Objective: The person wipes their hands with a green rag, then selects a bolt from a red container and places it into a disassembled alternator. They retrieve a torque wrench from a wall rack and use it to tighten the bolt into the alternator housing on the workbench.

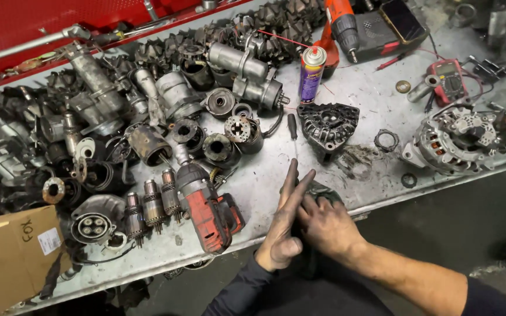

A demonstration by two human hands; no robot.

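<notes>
A dark rag (322, 192) sits at the front edge of the worktop (376, 88), gripped in the right hand (329, 225). The left hand (282, 225) is open and flat, fingers straight, still black with grease, so the wiping looks unfinished. There is bare room just beyond, past the red drill (206, 208).

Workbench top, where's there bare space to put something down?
Bare metal shows between the black alternator housing and the red impact driver, just beyond the left hand and right hand. Another patch lies between the purple spray can and the red multimeter. The bench's left half is crowded with starter motor parts.
</notes>
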